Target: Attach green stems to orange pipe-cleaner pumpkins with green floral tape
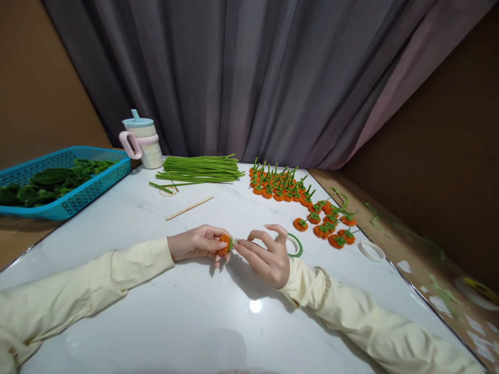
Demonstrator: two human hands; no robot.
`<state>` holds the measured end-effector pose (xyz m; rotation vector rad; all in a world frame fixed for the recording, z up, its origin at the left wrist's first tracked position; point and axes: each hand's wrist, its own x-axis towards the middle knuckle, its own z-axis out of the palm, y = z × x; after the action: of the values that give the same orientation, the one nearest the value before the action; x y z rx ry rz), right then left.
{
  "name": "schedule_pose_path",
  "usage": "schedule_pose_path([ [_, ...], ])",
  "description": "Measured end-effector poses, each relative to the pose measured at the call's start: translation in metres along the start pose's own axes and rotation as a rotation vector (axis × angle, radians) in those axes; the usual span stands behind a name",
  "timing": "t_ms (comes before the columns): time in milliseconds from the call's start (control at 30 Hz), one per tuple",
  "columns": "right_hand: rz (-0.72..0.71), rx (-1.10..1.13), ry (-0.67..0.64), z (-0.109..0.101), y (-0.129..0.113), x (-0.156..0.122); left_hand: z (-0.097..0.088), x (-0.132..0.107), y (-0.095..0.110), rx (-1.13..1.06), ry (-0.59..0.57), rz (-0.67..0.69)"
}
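My left hand (195, 243) is closed around a small orange pipe-cleaner pumpkin (225, 244) with a green top, held just above the white table (218, 317). My right hand (265, 254) meets it from the right, its thumb and forefinger pinched on the green stem end at the pumpkin's top. A green tape ring (298, 245) lies on the table directly behind my right hand.
Several finished orange pumpkins (290, 192) with green stems lie at the back right. A bundle of green pipe cleaners (202, 169), a wooden stick (189, 208), a lidded cup (143, 143), a blue basket (78, 192) of green pieces and a white ring (371, 251) surround them.
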<state>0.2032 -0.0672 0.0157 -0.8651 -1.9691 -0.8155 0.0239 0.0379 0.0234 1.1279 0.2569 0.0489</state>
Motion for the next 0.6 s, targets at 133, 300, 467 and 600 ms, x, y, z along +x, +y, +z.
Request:
schedule_pose_path([
  [133,0.061,-0.021,-0.033,0.0004,-0.0017,0.0010,0.0001,-0.0004,-0.0001,0.016,0.018,0.010],
  [300,0.081,-0.057,-0.070,-0.0002,-0.0021,0.0009,0.0004,-0.0007,0.0010,0.007,0.035,0.015],
  [467,0.061,-0.139,-0.089,-0.0006,-0.0022,0.0019,0.0004,-0.0011,0.0019,-0.008,0.039,0.024],
  [600,0.021,-0.214,-0.109,-0.0019,-0.0016,0.0029,0.0005,-0.0012,0.0026,-0.003,0.050,0.019],
])
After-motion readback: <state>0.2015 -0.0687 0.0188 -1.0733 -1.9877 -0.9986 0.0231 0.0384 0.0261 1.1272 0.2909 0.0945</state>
